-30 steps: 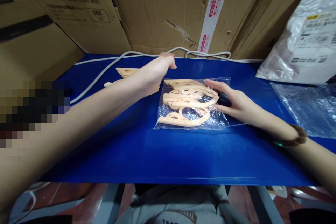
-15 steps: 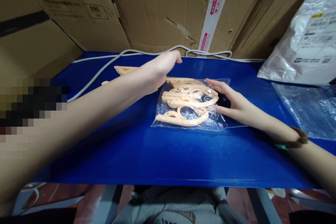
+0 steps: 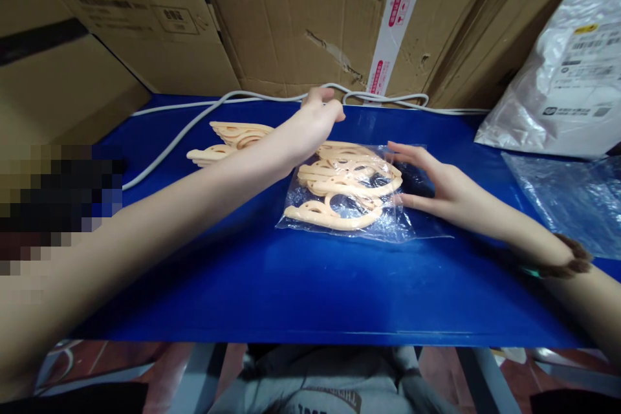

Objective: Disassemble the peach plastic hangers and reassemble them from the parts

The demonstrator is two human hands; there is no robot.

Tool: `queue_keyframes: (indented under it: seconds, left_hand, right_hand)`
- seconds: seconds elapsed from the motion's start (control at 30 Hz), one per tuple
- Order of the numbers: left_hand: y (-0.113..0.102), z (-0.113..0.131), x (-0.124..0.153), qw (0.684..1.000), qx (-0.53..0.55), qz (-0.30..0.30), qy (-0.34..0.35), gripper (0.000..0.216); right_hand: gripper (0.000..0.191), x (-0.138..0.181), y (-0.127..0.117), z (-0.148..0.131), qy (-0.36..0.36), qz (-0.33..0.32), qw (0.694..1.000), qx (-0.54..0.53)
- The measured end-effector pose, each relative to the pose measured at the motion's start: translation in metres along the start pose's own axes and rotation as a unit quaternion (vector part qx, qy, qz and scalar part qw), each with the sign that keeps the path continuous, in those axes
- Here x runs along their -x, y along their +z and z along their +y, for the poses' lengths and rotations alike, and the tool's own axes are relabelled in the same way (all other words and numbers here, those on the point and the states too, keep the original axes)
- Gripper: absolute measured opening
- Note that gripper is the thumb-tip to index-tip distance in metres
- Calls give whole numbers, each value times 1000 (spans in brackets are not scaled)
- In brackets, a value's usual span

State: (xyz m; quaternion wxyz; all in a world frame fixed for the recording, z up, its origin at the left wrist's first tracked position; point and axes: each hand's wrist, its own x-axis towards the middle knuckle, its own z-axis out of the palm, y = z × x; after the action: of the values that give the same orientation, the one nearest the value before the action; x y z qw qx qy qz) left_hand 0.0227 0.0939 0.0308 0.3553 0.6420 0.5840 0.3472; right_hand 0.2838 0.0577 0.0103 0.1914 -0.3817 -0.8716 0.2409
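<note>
Head view: right hand [image 3: 439, 187] has thumb and fingers spread wide at the right end of the clear bag [image 3: 405, 228], tips overlapping the film; firm contact cannot be confirmed. Left hand [image 3: 317, 121] is above and behind the bag; most fingers hidden, grip cannot be told. Versus 0.5 s ago: left hand farther right, more of the loose beige pieces [image 3: 240, 134] uncovered. Bag lies flat on the blue table [image 3: 315, 291], containing curved beige pieces [image 3: 334, 222].

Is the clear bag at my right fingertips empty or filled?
Filled, at least partly: pale curved pieces show through the clear bag.
</note>
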Motion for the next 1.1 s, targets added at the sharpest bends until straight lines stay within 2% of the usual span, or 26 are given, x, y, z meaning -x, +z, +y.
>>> queue_keyframes:
  seconds: [0.07,0.1,0.2,0.37,0.43,0.7,1.1]
  left_hand:
    - [-5,3,20,995,-48,-10,85,50]
    - [-8,2,30,988,-68,-37,131,47]
    - [-17,-12,52,967,-110,-115,200,43]
    - [-20,-39,55,917,-221,-146,297,52]
    - [-17,-43,52,908,-239,-151,308,56]
    - [-9,-49,51,908,-223,-137,326,57]
    - [-9,-51,50,903,-219,-132,345,54]
  right_hand:
    - [78,2,-6,-2,15,25,999,15]
    - [77,3,-9,-3,21,35,999,17]
    - [70,4,-14,-6,41,51,998,9]
    - [58,5,-15,-11,71,52,996,-8]
    - [56,6,-14,-14,78,55,995,-16]
    - [51,7,-13,-26,95,76,991,-56]
    - [52,8,-8,-28,59,27,996,-65]
